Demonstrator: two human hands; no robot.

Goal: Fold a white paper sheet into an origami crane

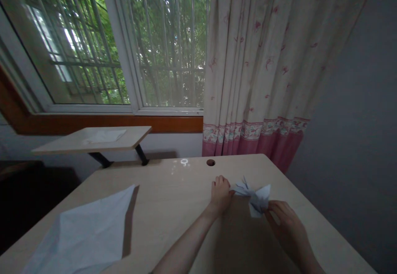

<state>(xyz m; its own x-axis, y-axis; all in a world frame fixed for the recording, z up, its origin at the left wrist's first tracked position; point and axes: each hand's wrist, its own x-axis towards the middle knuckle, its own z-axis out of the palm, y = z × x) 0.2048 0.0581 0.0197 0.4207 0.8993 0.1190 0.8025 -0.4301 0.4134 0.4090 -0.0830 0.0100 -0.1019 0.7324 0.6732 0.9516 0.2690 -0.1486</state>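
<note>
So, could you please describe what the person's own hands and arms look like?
The left hand and right hand wear no gloves. The left forearm shows no sleeve along most of its visible length. No watch or bracelet shows.

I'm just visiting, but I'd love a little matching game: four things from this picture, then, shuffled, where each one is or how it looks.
1. folded white paper
2. large white sheet
3. curtain
4. raised shelf

A. cream above, pink along the bottom
B. held up by dark supports
C. between the left hand and the right hand
D. lying on the left part of the desk

Pairs: 1-C; 2-D; 3-A; 4-B
</note>
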